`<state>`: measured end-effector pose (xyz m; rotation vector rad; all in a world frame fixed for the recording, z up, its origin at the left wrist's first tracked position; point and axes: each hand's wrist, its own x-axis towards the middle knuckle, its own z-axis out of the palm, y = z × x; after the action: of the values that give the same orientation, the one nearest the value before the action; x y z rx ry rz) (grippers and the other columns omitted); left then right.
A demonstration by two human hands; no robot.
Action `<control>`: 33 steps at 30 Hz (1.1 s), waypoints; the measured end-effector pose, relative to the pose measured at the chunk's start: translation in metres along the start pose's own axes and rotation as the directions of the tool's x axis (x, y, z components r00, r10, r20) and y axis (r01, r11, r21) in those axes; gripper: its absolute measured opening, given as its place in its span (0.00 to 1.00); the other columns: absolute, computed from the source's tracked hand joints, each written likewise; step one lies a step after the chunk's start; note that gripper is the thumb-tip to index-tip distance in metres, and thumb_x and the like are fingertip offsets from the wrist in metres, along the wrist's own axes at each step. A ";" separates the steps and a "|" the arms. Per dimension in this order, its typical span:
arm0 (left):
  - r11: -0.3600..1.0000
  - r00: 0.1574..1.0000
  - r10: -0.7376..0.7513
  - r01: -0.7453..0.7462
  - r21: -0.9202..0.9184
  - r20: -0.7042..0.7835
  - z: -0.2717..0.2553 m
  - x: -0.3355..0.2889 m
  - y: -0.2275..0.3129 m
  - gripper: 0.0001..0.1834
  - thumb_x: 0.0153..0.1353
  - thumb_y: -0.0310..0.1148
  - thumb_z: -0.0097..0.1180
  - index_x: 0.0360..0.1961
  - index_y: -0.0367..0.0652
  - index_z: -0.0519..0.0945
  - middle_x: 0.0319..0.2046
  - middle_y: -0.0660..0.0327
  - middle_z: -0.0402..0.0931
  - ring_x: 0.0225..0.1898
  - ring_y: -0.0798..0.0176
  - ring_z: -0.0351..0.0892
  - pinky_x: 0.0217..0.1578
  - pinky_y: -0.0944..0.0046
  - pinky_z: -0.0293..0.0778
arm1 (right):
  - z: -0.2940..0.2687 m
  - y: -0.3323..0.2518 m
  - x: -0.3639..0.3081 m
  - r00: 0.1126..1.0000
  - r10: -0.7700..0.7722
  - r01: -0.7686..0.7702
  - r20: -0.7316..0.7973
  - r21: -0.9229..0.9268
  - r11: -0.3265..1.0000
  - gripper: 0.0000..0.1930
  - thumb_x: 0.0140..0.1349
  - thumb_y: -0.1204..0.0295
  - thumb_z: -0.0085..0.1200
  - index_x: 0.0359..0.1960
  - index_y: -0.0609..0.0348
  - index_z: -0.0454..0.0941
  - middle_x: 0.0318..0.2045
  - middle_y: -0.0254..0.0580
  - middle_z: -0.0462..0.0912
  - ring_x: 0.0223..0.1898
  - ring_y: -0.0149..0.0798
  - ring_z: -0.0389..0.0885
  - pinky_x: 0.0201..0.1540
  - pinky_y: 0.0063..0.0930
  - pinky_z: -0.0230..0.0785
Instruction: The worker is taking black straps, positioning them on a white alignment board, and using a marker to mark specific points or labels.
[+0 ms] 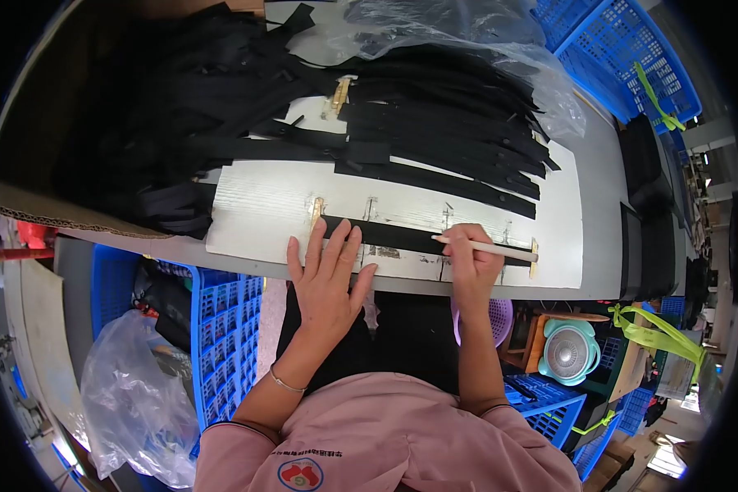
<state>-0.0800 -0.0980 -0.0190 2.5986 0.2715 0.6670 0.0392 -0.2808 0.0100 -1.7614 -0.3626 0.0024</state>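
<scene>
A narrow black fabric strip lies across the white board near the table's front edge. My left hand rests flat with fingers spread, its fingertips on the left part of the strip. Between the fingers of my right hand is a slim white pencil, held nearly level. Its left end points at the strip's middle and seems to touch it. Marked lines and a strip of yellowish tape show on the board around the strip. Farther back, several similar black strips lie side by side in a layered pile.
At the left, a cardboard box stands with a heap of black strips. Clear plastic film and a blue crate are at the back. Below the table edge are another blue crate and a purple basket.
</scene>
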 end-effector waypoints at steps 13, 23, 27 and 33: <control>0.980 0.994 0.070 -0.051 -0.194 0.089 0.008 0.011 0.041 0.30 0.64 0.37 0.65 0.67 0.45 0.75 0.69 0.55 0.70 0.75 0.48 0.59 0.74 0.36 0.40 | -0.013 0.007 0.003 0.994 0.022 -0.036 -0.104 -0.135 0.990 0.09 0.72 0.73 0.55 0.35 0.66 0.82 0.22 0.33 0.79 0.25 0.22 0.72 0.28 0.19 0.64; 0.953 0.974 0.179 -0.137 -0.271 0.137 0.032 0.017 0.060 0.24 0.64 0.36 0.65 0.61 0.42 0.80 0.63 0.57 0.75 0.65 0.53 0.70 0.72 0.39 0.48 | -0.014 0.015 0.003 0.997 -0.018 0.005 -0.078 -0.159 0.987 0.09 0.72 0.73 0.55 0.34 0.66 0.82 0.21 0.33 0.78 0.24 0.23 0.70 0.28 0.21 0.63; 0.959 0.974 0.182 -0.145 -0.243 0.136 0.033 0.017 0.061 0.24 0.64 0.36 0.65 0.61 0.43 0.81 0.63 0.58 0.75 0.65 0.53 0.70 0.72 0.40 0.48 | -0.012 0.016 0.005 0.994 -0.041 0.026 -0.098 -0.156 0.987 0.09 0.71 0.74 0.56 0.34 0.68 0.81 0.20 0.35 0.77 0.23 0.25 0.70 0.27 0.23 0.63; 0.962 0.976 0.183 -0.152 -0.227 0.121 0.034 0.016 0.061 0.24 0.63 0.36 0.66 0.60 0.43 0.81 0.62 0.58 0.76 0.64 0.52 0.71 0.72 0.39 0.48 | -0.018 0.020 0.001 1.000 -0.018 0.016 -0.010 -0.112 0.994 0.13 0.72 0.72 0.54 0.29 0.67 0.80 0.20 0.31 0.77 0.23 0.21 0.70 0.26 0.19 0.61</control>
<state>-0.0444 -0.1598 -0.0113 2.4601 -0.0648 0.5331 0.0482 -0.3015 -0.0049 -1.8683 -0.3759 -0.0406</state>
